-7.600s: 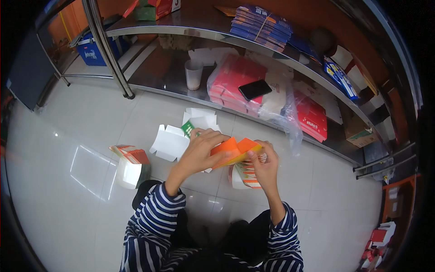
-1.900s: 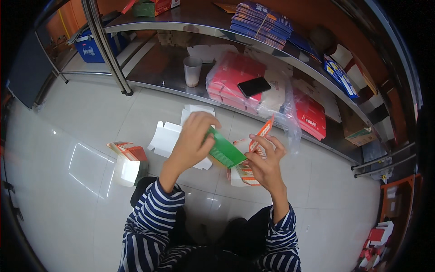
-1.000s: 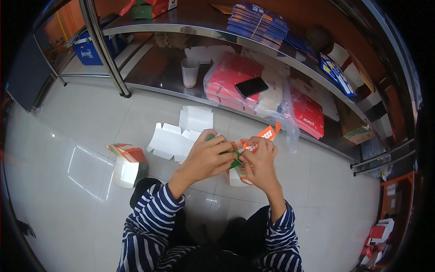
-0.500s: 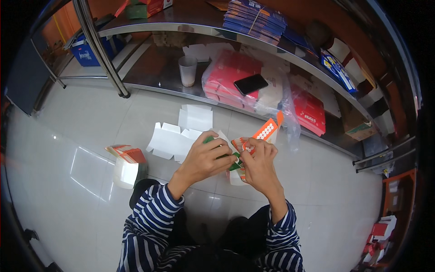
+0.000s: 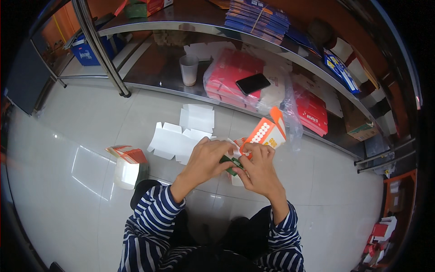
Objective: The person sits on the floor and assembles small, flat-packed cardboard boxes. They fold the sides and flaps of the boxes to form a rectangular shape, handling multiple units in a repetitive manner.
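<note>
Between my hands is a partly folded cardboard box (image 5: 263, 131), orange, white and green, with an orange flap standing up at its far right corner. My left hand (image 5: 206, 158) pinches a green edge of the box with thumb and fingers. Close beside it, my right hand (image 5: 260, 167) is closed on the same box at its near side, the two hands' fingertips almost meeting. My fingers hide much of the middle of the box. Flat white cardboard blanks (image 5: 170, 140) lie on the floor just beyond my left hand.
A folded orange and green box (image 5: 131, 163) stands open on the tiled floor to the left. Ahead, a metal shelf (image 5: 176, 92) carries a plastic cup (image 5: 189, 70), a black phone (image 5: 253, 84) and red cardboard stacks (image 5: 235, 68). Blue flat cartons (image 5: 258, 20) are stacked above.
My hands have shifted slightly on the box, and its orange panel has turned, so more of its white and yellow printed side shows. The view has moved a little.
</note>
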`<state>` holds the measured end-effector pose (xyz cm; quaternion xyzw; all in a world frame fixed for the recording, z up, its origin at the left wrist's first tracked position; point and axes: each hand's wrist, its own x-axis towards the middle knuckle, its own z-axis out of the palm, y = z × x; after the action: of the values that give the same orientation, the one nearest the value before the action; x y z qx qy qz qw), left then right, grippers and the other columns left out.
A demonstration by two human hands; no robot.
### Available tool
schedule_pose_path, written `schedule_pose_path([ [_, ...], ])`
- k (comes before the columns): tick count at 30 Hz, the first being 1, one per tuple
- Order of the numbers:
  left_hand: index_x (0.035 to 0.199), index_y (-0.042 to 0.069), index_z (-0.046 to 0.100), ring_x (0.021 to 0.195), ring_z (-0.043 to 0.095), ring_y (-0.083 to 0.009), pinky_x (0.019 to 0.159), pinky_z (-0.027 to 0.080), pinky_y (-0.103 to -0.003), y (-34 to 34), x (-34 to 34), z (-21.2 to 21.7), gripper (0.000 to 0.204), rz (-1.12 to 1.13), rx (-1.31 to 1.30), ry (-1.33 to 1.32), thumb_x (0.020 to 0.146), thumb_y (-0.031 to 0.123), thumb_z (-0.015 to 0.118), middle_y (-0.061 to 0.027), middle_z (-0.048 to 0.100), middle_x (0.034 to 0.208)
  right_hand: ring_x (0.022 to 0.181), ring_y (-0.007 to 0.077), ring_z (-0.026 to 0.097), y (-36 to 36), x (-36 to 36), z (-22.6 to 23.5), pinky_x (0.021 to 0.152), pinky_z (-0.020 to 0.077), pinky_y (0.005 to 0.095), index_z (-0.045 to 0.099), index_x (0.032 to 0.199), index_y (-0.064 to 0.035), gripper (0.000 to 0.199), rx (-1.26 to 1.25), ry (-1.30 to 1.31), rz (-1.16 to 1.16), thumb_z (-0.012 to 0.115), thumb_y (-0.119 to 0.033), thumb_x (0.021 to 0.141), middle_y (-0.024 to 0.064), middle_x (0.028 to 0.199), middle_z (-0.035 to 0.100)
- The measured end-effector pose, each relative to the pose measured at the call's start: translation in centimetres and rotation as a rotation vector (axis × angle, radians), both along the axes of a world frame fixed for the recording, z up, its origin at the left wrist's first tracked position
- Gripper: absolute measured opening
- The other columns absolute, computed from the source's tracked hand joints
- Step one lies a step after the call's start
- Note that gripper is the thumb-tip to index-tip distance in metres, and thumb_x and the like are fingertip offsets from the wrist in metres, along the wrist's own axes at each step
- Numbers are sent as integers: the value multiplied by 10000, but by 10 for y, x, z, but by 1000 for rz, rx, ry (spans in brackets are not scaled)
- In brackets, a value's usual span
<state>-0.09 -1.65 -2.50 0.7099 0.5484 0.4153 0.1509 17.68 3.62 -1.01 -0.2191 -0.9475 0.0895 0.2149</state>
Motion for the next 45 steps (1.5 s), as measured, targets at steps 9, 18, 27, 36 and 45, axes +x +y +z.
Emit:
schedule_pose_path([
  [9,1105,129,543,710,595,-212,717,356,-304,4,-11,-11,498,-184,-203,-85,644,92,727,-20,661,755,998,255,410,0,-5,-5,862,268,409,585,822,-44,199,-75,-45,21,647,-220,754,94,1037,466],
  [18,1139,180,522,727,525,-161,788,307,-291,0,-2,-3,457,-125,-279,-115,718,112,688,28,663,773,983,254,421,3,-6,-10,835,293,390,616,817,-43,165,-6,-65,-52,660,-177,731,97,1018,459],
  [27,1085,85,445,876,567,-209,833,286,-363,0,2,-6,405,-33,-346,114,730,11,626,-18,624,795,903,200,495,5,-3,-23,898,357,413,665,811,-73,198,-232,36,-98,710,-212,676,49,949,519],
  [36,1161,81,511,937,546,-245,869,291,-370,0,-21,-13,447,-139,-273,58,732,31,624,-87,620,859,1049,222,507,32,7,-18,924,372,340,503,1183,-19,462,-284,582,-455,667,-176,781,131,1145,528],
  [45,1049,95,630,903,559,-243,913,304,-349,-6,-28,8,319,-192,-310,-59,732,68,646,-91,633,899,997,158,531,41,22,-12,865,414,270,484,1148,11,401,-1185,944,-349,649,-69,792,95,1076,558],
])
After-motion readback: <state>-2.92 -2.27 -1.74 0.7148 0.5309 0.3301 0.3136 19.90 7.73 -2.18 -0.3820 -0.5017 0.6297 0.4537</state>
